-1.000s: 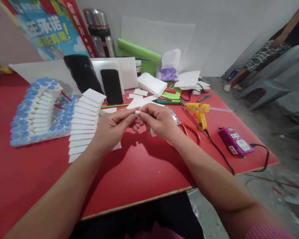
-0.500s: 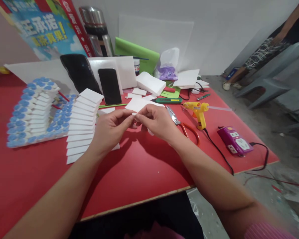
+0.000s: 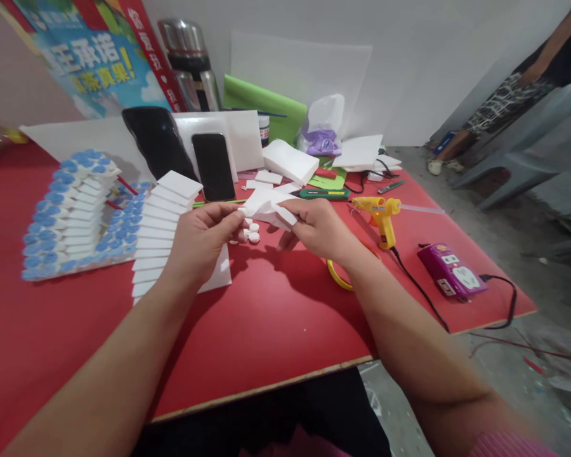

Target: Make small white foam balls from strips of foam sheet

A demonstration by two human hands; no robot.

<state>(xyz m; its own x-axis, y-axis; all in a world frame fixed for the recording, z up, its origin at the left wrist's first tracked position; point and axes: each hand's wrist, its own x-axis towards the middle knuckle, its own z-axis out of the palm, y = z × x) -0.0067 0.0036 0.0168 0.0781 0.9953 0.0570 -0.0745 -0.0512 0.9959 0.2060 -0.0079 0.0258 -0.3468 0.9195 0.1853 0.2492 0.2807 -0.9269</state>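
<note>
In front of me a thin white paper strip (image 3: 282,214) spans the gap between my hands. The fingertips of my left hand (image 3: 208,236) are pinched on its small white end. My right hand (image 3: 320,228) grips the other end between thumb and fingers, with its lower fingers loosely curled. Just beside my left fingertips lie several small white round pieces (image 3: 253,232) on the red table. White rectangular pieces (image 3: 162,223) lie fanned in overlapping steps left of my left hand. A yellow loop (image 3: 337,277) is partly covered by my right forearm.
A stair-like model with blue-topped rolls (image 3: 52,222) stands at left. Behind are a leaning phone (image 3: 214,166), a steel flask (image 3: 190,63) and a green cutter (image 3: 323,194). A yellow glue gun (image 3: 384,219) and purple power socket (image 3: 452,270) sit right. A person stands beyond.
My hands have moved apart, and the paper strip now shows between them. The small round pieces have come into view. The scissors' blades no longer show by my right hand; a yellow loop does.
</note>
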